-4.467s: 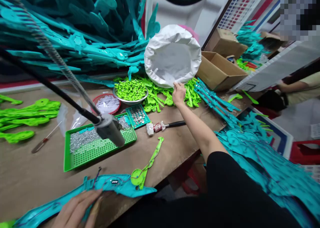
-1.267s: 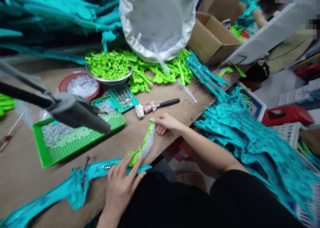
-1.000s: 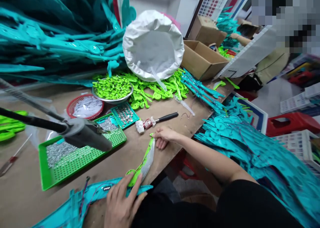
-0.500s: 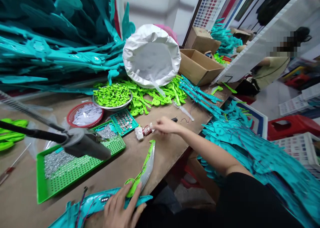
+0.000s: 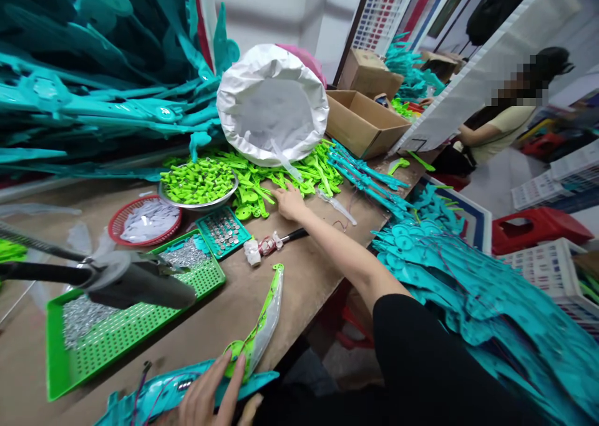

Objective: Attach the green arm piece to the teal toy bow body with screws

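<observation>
Green part (image 5: 255,335) lies at near bench (image 5: 299,289) edge, clear strip laid along it, round end on teal shell (image 5: 187,388). Thin moulded plastic: likely light, stiff, slick; best pinched at round end. Left hand (image 5: 210,398) spread flat, fingertips pressing that end. Right hand (image 5: 290,201) reaches out, fingers loosely open, touching green pile (image 5: 281,183), holding nothing. Steel bowl (image 5: 199,183): small green pieces. Red basket (image 5: 143,217): white bits. Green tray (image 5: 135,317): screws. Small teal tray (image 5: 222,229): button cells.
</observation>
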`<state>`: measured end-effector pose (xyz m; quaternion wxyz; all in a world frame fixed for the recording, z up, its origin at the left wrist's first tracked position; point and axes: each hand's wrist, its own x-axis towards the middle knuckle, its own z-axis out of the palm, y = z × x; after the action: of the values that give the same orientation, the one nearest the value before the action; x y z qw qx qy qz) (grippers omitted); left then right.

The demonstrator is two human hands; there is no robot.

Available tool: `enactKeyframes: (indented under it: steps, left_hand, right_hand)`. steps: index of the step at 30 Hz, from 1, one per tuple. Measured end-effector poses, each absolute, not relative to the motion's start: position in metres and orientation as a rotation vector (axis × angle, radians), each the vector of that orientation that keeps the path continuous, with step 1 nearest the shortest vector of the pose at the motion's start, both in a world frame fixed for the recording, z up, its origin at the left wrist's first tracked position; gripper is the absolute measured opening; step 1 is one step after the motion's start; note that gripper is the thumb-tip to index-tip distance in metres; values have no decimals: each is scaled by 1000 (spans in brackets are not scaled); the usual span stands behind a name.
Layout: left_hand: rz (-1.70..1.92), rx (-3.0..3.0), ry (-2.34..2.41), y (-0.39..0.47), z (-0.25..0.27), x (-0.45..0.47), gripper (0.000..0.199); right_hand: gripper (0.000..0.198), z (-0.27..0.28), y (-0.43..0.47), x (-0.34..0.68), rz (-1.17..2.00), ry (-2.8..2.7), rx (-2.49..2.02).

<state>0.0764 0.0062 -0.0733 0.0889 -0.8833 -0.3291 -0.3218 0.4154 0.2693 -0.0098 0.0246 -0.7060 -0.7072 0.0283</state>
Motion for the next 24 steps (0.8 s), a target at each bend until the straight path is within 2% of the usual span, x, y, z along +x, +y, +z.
enactKeyframes:
  steps: [11, 17, 21, 24]
  left_hand:
    - [-975, -2670, -1070, 1, -72, 76, 75]
    - [-958, -2661, -1100, -1, -75, 75, 72]
    - [-951, -2673, -1101, -1, -75, 75, 73]
    - [-956, -2700, -1107, -1, -75, 75, 72]
  right_hand:
    - [39, 11, 262, 431, -21, -2293, -2186]
    - [30, 25, 260, 434, 118, -2174, -2257]
    - [45, 40, 264, 433, 168, -1957, -2222]
    - [45, 44, 264, 414, 251, -1909, -2151]
